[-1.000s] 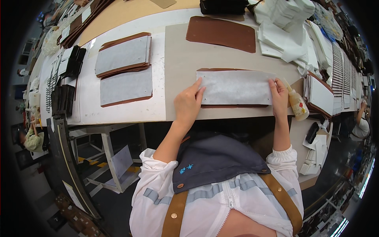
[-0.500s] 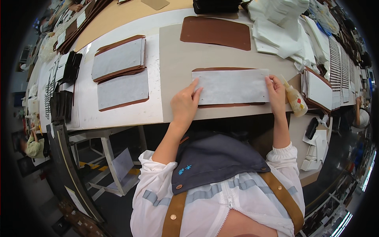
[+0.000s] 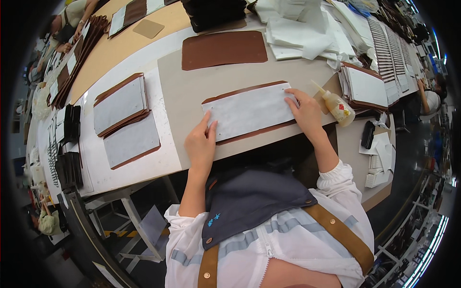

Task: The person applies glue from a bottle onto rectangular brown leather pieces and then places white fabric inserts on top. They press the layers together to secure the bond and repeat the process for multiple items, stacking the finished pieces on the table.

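A white rectangular sheet [image 3: 249,111] lies on a brown leather-like panel [image 3: 256,132], whose edges show along its far and near sides. At the left end, my left hand [image 3: 198,148] grips the sheet between thumb and fingers. My right hand [image 3: 306,114] has its thumb and fingers on the opposite end, near the far corner. Both hands rest low over the table; whether the panel is also pinched is hidden. To the right of my right hand, a squeeze bottle [image 3: 339,109] with a pointed nozzle lies on its side. Farther back sits a bare brown panel [image 3: 224,51].
On the left are a stack of white-faced brown panels [image 3: 120,106] and one more panel [image 3: 132,140] partly beneath it. Another stack [image 3: 367,87] stands right, behind the bottle. White sheets [image 3: 305,36] and a black pile [image 3: 211,14] occupy the back. A person [image 3: 77,17] works far left.
The view has turned, so the table looks tilted. My right hand has shifted along the sheet's end toward its far corner. My left hand stays at the left end.
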Action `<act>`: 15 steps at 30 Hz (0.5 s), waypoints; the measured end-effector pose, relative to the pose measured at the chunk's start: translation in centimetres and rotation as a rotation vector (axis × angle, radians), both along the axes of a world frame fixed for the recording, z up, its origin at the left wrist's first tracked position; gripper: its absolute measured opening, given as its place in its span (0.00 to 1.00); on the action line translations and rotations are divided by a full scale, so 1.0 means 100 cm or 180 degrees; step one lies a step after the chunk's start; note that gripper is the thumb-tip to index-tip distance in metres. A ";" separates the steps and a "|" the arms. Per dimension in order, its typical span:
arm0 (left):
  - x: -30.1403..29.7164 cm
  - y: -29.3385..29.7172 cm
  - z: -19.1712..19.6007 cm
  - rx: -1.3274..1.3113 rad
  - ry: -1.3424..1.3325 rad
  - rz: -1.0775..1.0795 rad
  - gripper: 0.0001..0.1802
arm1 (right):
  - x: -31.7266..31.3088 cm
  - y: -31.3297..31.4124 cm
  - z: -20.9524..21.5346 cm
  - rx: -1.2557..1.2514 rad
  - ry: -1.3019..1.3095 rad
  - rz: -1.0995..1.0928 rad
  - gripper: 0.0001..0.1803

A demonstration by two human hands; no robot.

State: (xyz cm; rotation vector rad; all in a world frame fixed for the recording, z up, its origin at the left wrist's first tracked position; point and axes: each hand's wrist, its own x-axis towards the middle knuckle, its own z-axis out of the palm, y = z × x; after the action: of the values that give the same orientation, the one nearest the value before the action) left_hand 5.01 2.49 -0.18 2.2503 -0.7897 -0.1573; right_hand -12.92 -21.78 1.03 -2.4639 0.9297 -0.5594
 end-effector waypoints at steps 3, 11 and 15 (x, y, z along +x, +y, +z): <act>-0.001 -0.001 0.002 -0.0004 -0.0009 0.0001 0.18 | 0.000 0.001 0.001 0.0045 -0.0004 -0.0044 0.12; -0.001 0.000 0.003 0.0011 -0.0028 -0.0016 0.18 | -0.001 0.001 0.003 0.0116 -0.0004 -0.0058 0.13; 0.000 0.000 0.002 0.0067 -0.0050 -0.0014 0.18 | -0.001 0.000 -0.001 0.0053 -0.0150 -0.0044 0.14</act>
State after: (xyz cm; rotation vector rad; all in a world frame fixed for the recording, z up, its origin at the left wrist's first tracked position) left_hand 4.97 2.45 -0.01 2.2724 -0.8046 -0.1509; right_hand -13.04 -21.80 0.93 -2.4205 0.9299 -0.6092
